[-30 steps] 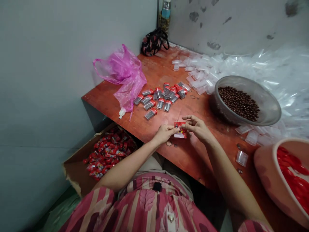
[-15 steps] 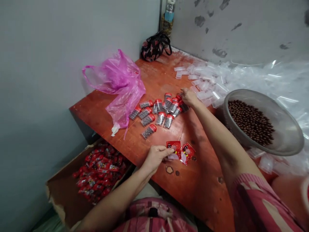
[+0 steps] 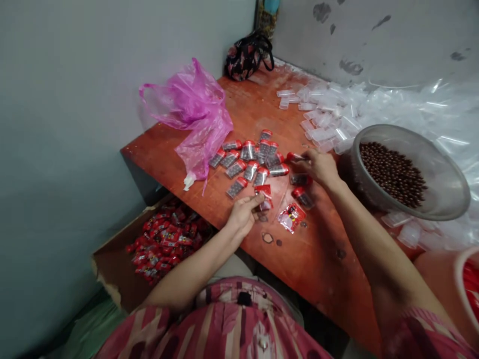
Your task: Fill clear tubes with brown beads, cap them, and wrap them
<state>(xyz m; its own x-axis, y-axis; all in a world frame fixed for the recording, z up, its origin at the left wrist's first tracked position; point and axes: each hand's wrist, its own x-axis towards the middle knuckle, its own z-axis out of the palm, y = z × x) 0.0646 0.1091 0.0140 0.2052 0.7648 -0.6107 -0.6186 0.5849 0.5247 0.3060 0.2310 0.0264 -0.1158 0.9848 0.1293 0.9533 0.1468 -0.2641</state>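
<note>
Between the thumb and fingers of my left hand (image 3: 244, 213) is a red printed packet (image 3: 264, 197), near the table's front edge. My right hand (image 3: 319, 165) pinches a red-capped container (image 3: 295, 157) to the right of the pile. Several clear containers with red caps and dark contents (image 3: 249, 150) lie between the pink bag and my right hand. Two more, one of them a tilted container (image 3: 303, 197), lie below my right hand. Another red packet (image 3: 292, 217) rests flat on the table, right of my left hand.
A grey basin (image 3: 445, 199) of brown balls stands at the right, beside a heap of clear empty tubes (image 3: 325, 119). A pink plastic bag (image 3: 205, 114) and a dark floral bag (image 3: 241, 60) sit on the orange table (image 3: 322, 279). Below left, a cardboard box (image 3: 112, 264) holds red-wrapped pieces.
My right hand has drawn back from the pile with a container, and two containers now lie apart near the flat packet. My left hand has lifted its packet away from the other one. The view has shifted.
</note>
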